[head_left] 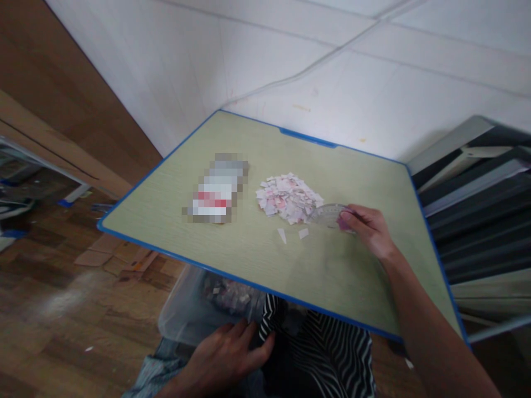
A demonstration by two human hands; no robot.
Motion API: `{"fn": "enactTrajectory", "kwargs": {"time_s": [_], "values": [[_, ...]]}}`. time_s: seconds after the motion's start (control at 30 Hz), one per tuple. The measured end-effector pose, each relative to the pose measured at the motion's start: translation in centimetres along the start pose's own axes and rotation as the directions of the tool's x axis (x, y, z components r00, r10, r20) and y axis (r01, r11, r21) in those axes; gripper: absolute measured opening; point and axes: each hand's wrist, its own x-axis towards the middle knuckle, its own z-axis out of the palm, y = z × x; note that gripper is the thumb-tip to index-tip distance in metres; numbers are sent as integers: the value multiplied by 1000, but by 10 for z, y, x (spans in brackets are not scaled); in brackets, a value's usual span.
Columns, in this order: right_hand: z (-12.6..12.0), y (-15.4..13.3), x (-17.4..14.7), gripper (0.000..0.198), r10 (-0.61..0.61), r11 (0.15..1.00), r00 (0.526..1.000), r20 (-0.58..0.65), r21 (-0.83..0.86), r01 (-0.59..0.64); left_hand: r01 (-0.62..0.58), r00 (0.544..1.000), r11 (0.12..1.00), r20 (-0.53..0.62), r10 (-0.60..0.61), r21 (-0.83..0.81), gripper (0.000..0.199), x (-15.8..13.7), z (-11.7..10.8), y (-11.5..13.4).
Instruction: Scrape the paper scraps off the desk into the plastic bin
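My right hand (365, 224) pinches a clear plastic protractor (326, 212) with a curved edge and fine markings. A small purple patch (343, 222) shows by my thumb; I cannot tell whether it belongs to the protractor. The protractor's far end meets the near right side of a heap of small whitish and pink paper scraps (286, 196). Two loose scraps (282, 236) lie just in front of the heap. My left hand (228, 349) is below the table, thumb apart from the fingers, beside a translucent plastic bin (178, 309), holding nothing I can see.
A green table (166, 204) with a blue rim stands against a white wall (265, 55). On its left side lies a pixelated flat item (215, 190). Dark panels (485, 199) lean at the right. Flattened cardboard (116, 254) is on the wooden floor.
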Motion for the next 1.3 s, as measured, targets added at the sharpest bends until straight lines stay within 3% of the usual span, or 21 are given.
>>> {"fn": "enactTrajectory", "kwargs": {"time_s": [0.17,0.3,0.43,0.67,0.8,0.97,1.07,1.23,1.3], "values": [[0,4,1,35,-16,999,999,49,-41,18,5,999,1000,36,-6,24,47,1,-6,0],[-3,6,0,34,-14,999,1000,-18,-34,13,-14,1000,999,15,13,50,48,1,-6,-1],[-2,6,1,35,-21,999,999,40,-43,22,-11,1000,999,-2,11,45,49,2,-3,-1],[3,4,3,34,-34,996,999,3,-89,34,10,1000,1000,-16,-9,23,50,0,0,-1],[-1,5,1,34,-37,998,995,-90,-63,31,2,1000,999,-19,-2,41,53,0,0,-1],[-4,4,0,35,-20,999,999,29,-41,21,9,1000,999,-22,-8,46,50,1,-2,-1],[-6,2,0,34,-17,999,1000,4,-30,17,-2,1000,999,-25,3,41,51,1,-2,-1],[-5,0,0,35,-19,1000,995,94,-15,21,5,999,999,-40,-3,43,50,0,-1,0],[-3,1,1,34,-18,1000,999,48,-17,19,5,999,999,-40,-3,50,50,0,-1,0]]}}
